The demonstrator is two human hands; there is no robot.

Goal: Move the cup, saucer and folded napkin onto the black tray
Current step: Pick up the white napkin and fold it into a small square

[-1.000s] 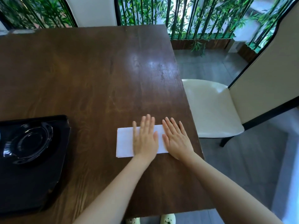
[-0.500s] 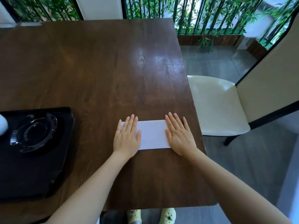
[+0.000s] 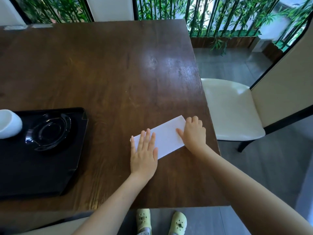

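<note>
A white folded napkin [image 3: 166,136] lies tilted on the brown table [image 3: 110,70] near its right edge. My left hand [image 3: 144,153] presses flat on the napkin's left end, fingers spread. Fingers curled, my right hand [image 3: 194,133] grips the napkin's right end with the thumb on top. At the left stands the black tray [image 3: 33,175]. A glossy black saucer [image 3: 49,133] lies on it. The white cup [image 3: 8,123] sits on the tray at the frame's left edge, partly cut off.
A cream chair [image 3: 232,109] stands right of the table, close to its edge. Bamboo plants and black bars [image 3: 211,16] line the far side. Two feet in pale green clogs [image 3: 160,221] show below the table's near edge.
The napkin has turned from level to tilted, right end farther away. My right hand curled from flat onto its right end. My left hand slid to the left end. The cup came into view.
</note>
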